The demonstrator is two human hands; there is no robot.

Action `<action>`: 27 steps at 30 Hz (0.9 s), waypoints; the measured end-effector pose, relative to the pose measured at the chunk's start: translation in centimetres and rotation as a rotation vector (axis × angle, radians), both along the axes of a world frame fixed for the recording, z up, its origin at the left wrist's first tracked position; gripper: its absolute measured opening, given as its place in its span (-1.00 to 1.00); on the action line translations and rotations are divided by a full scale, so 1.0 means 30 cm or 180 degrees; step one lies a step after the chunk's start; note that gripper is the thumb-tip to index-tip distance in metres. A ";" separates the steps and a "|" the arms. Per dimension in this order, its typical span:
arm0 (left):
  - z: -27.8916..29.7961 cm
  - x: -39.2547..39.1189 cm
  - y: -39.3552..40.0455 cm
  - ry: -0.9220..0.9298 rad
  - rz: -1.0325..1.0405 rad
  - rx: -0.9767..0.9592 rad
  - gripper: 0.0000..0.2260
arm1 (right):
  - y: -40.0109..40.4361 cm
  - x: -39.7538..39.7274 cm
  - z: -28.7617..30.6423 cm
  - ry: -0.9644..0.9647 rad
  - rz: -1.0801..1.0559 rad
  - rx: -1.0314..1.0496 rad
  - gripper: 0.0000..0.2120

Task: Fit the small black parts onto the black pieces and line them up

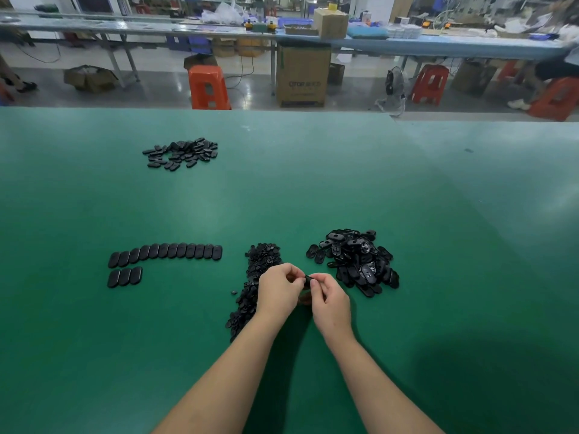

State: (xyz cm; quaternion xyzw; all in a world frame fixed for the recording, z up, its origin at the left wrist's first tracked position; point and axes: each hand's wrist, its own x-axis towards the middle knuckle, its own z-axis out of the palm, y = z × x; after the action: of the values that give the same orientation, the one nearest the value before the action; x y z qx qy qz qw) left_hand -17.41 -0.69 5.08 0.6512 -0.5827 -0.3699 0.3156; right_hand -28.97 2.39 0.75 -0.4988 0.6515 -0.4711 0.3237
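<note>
Table surface [313, 189]: plain green. Oval pieces [354, 261], small parts [260, 270], lined-up row [166, 254]: all black. Stools [208, 87] upper frame: orange-red. Carton [302, 76]: brown.

You have very little to read here. The only printing you can make out sits on the front of the tall cardboard box [302, 75] standing on the floor beyond your green table [282, 183], beside the orange stool [208, 87]. It is a line of dark letters low on the box's face, but it is too blurred for you to spell out with any certainty; a fainter line below it is no clearer. The smaller carton [330, 23] on the far workbench shows you no legible marking. The black pieces near you carry no lettering you can read.
</note>
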 end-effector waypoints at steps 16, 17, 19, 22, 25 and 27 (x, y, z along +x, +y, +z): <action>-0.019 0.009 -0.023 0.1021 0.0386 0.0708 -0.92 | 0.001 -0.002 -0.004 -0.0214 0.0028 0.0058 -0.87; -0.019 0.008 -0.022 0.1148 0.0439 0.0780 -0.92 | 0.001 -0.002 -0.005 -0.0215 0.0036 0.0066 -0.87; -0.017 0.005 -0.018 0.1375 0.0536 0.0901 -0.91 | 0.003 -0.003 -0.005 -0.0201 0.0050 0.0082 -0.87; -0.009 -0.004 -0.013 0.1607 0.0687 0.0973 -0.84 | 0.004 -0.003 -0.005 -0.0172 0.0044 0.0087 -0.85; -0.006 -0.016 -0.007 0.1336 0.0762 0.0727 -0.84 | 0.005 -0.002 -0.003 -0.0179 0.0014 0.0082 -0.85; -0.005 -0.023 -0.002 0.0842 0.0605 0.0466 -0.92 | 0.005 -0.001 -0.003 -0.0214 0.0013 0.0093 -0.85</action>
State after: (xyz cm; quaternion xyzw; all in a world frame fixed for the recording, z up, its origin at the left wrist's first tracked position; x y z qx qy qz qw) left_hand -18.08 -0.76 4.93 0.6702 -0.4434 -0.4623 0.3748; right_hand -29.01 2.53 0.67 -0.4793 0.6460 -0.4773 0.3536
